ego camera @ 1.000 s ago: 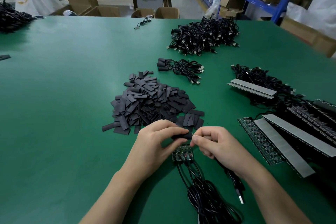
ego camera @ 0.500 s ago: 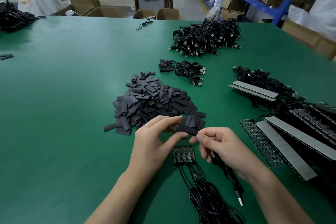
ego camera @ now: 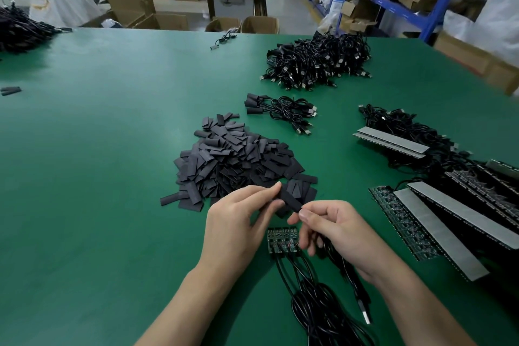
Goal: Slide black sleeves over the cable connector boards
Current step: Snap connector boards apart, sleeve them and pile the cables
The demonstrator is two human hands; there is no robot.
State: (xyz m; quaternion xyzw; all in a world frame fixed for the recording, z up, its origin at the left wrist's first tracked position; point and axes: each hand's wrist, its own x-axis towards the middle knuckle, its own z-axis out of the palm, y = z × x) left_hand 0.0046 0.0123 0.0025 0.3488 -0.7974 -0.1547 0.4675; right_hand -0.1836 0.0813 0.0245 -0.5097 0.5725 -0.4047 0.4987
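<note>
Black sleeve (ego camera: 290,201) is off the worktop (ego camera: 98,177), pinched between both hands: left hand (ego camera: 236,229) on its far end, right hand (ego camera: 337,230) on the near corner. Connector boards (ego camera: 281,239) lie flat just below, between the hands. Sleeve pile (ego camera: 233,160) sits just beyond the left hand.

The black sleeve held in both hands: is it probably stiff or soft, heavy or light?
Probably light: the left hand and right hand only pinch the black sleeve. Likely soft and flat, like those in the pile, so it should not roll.
</note>
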